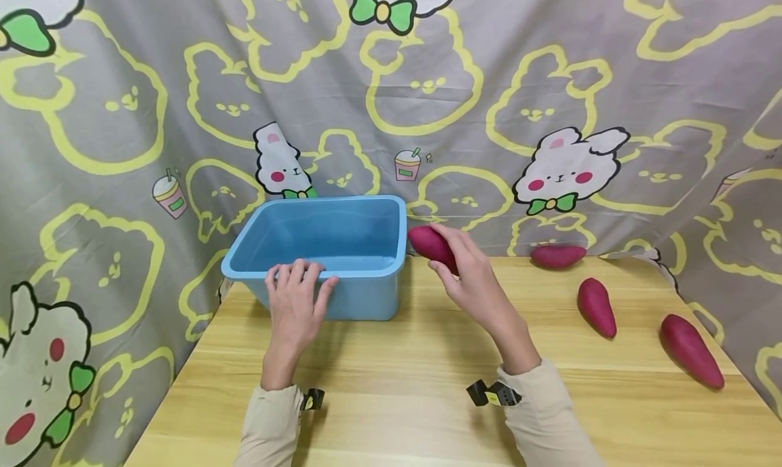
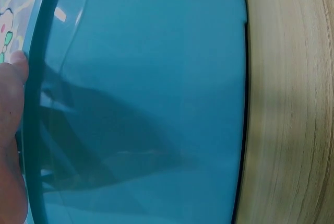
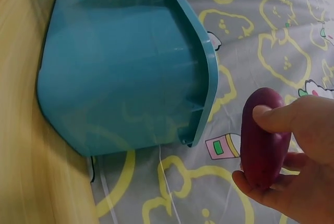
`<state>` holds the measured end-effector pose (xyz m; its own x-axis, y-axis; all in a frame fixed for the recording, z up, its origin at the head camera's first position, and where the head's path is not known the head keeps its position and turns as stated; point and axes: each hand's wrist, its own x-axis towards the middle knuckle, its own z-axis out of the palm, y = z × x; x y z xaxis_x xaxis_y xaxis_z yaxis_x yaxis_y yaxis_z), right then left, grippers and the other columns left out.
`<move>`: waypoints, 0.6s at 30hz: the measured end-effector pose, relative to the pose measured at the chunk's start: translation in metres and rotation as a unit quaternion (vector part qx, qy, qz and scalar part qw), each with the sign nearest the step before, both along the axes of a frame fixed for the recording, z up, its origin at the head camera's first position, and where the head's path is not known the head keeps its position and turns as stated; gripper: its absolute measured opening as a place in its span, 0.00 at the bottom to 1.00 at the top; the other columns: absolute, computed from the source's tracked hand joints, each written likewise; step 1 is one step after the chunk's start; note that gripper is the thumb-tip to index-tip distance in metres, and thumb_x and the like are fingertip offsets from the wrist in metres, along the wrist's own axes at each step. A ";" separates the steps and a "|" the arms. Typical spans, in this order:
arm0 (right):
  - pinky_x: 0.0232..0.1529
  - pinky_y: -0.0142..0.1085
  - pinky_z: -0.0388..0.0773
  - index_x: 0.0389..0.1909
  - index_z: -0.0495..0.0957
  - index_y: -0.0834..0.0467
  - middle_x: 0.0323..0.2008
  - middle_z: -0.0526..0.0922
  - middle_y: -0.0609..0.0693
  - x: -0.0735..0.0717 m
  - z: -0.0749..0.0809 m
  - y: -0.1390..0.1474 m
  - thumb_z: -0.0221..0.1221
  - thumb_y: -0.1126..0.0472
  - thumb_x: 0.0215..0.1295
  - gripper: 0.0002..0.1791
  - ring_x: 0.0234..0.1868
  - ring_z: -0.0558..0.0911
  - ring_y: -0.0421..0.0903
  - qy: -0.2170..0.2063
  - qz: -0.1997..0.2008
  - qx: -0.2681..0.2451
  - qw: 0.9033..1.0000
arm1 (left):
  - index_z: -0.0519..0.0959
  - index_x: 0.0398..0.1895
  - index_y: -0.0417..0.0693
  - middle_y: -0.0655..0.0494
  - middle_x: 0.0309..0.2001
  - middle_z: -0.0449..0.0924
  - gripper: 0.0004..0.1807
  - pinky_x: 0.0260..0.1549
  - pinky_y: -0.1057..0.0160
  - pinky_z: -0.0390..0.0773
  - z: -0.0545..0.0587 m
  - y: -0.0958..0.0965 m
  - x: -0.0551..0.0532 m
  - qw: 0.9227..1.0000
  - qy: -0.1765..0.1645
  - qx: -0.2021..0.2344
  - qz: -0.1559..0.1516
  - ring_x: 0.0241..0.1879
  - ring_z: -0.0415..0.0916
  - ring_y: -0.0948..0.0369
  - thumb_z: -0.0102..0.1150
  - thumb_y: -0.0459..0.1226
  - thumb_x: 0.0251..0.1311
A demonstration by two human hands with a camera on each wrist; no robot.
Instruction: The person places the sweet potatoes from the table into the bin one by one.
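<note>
A blue plastic bin [image 1: 366, 294] stands on the wooden table near the curtain. My left hand [image 1: 296, 304] grips its near rim, the fingertips bent over the edge; the left wrist view shows part of that hand [image 2: 11, 145] beside the rim [image 2: 34, 98]. Just right of the bin, my right hand [image 1: 473, 277] holds a purple-red sweet potato [image 1: 432, 244] raised above the table. In the right wrist view, the thumb lies across the sweet potato [image 3: 258, 153] and the fingers wrap its far side.
Three more sweet potatoes lie on the right of the table: one at the back [image 1: 558, 256], one in the middle [image 1: 597, 307] and one near the right edge [image 1: 692, 350]. A grey curtain [image 1: 427, 175] with cartoon prints hangs behind and along both sides.
</note>
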<state>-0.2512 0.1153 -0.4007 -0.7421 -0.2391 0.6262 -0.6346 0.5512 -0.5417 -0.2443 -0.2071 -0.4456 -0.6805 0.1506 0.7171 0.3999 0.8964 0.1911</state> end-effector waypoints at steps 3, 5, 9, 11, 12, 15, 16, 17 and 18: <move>0.54 0.51 0.81 0.75 0.67 0.51 0.65 0.73 0.55 -0.001 0.003 -0.005 0.67 0.68 0.67 0.37 0.61 0.76 0.53 -0.007 0.011 0.002 1.000 | 0.82 0.47 0.44 0.46 0.46 0.76 0.23 0.65 0.35 0.53 0.000 0.000 0.001 1.000 0.000 0.000 0.000 0.49 0.68 0.43 0.53 0.54 0.74; 0.54 0.51 0.81 0.75 0.67 0.51 0.65 0.73 0.55 -0.001 0.004 -0.007 0.67 0.69 0.66 0.38 0.61 0.76 0.53 -0.008 0.017 0.005 1.000 | 0.82 0.47 0.44 0.46 0.46 0.76 0.23 0.65 0.35 0.53 0.001 0.000 0.001 1.000 0.001 0.000 0.000 0.49 0.68 0.43 0.53 0.54 0.74; 0.54 0.51 0.81 0.74 0.67 0.51 0.65 0.73 0.55 -0.002 0.006 -0.012 0.67 0.70 0.64 0.38 0.61 0.75 0.54 -0.005 0.024 0.010 1.000 | 0.81 0.48 0.44 0.46 0.46 0.76 0.22 0.65 0.35 0.53 0.001 0.000 0.001 1.000 0.000 0.000 0.000 0.49 0.69 0.43 0.53 0.54 0.74; 0.54 0.51 0.81 0.74 0.67 0.51 0.64 0.73 0.55 -0.003 0.007 -0.014 0.67 0.71 0.64 0.38 0.61 0.76 0.54 -0.003 0.028 0.011 1.000 | 0.81 0.48 0.45 0.46 0.46 0.77 0.22 0.65 0.35 0.53 0.001 0.000 0.001 1.000 -0.002 0.000 0.000 0.49 0.69 0.43 0.53 0.54 0.74; 0.54 0.51 0.81 0.74 0.67 0.51 0.64 0.73 0.56 -0.004 0.007 -0.015 0.66 0.72 0.64 0.38 0.60 0.76 0.54 -0.002 0.031 0.011 0.999 | 0.81 0.48 0.45 0.46 0.46 0.77 0.21 0.65 0.35 0.53 0.001 0.000 0.001 1.000 -0.003 0.000 0.000 0.49 0.69 0.43 0.54 0.54 0.74; 0.54 0.51 0.81 0.74 0.68 0.52 0.63 0.74 0.56 -0.005 0.008 -0.019 0.66 0.73 0.64 0.38 0.59 0.76 0.54 -0.002 0.038 0.014 0.999 | 0.81 0.48 0.45 0.46 0.46 0.77 0.21 0.65 0.35 0.53 0.001 0.000 0.002 1.000 -0.003 0.001 -0.001 0.49 0.69 0.43 0.54 0.53 0.74; 0.54 0.51 0.81 0.74 0.68 0.53 0.63 0.74 0.56 -0.006 0.008 -0.020 0.66 0.74 0.63 0.38 0.59 0.76 0.54 -0.002 0.040 0.016 0.999 | 0.81 0.48 0.44 0.46 0.46 0.77 0.21 0.65 0.36 0.53 0.001 0.000 0.002 1.000 -0.003 0.002 -0.001 0.49 0.69 0.43 0.55 0.53 0.74; 0.55 0.51 0.81 0.74 0.68 0.54 0.63 0.74 0.56 -0.007 0.008 -0.022 0.66 0.74 0.63 0.38 0.59 0.76 0.54 -0.001 0.042 0.017 0.999 | 0.81 0.48 0.44 0.46 0.46 0.77 0.21 0.65 0.36 0.53 0.002 0.000 0.002 1.000 -0.002 0.002 -0.001 0.49 0.69 0.43 0.55 0.53 0.74; 0.55 0.51 0.80 0.74 0.68 0.55 0.63 0.74 0.56 -0.007 0.009 -0.023 0.66 0.75 0.63 0.38 0.59 0.76 0.54 -0.001 0.045 0.018 0.999 | 0.81 0.48 0.44 0.46 0.46 0.77 0.21 0.65 0.36 0.52 0.002 0.000 0.001 1.000 -0.002 0.002 0.000 0.49 0.69 0.43 0.55 0.53 0.74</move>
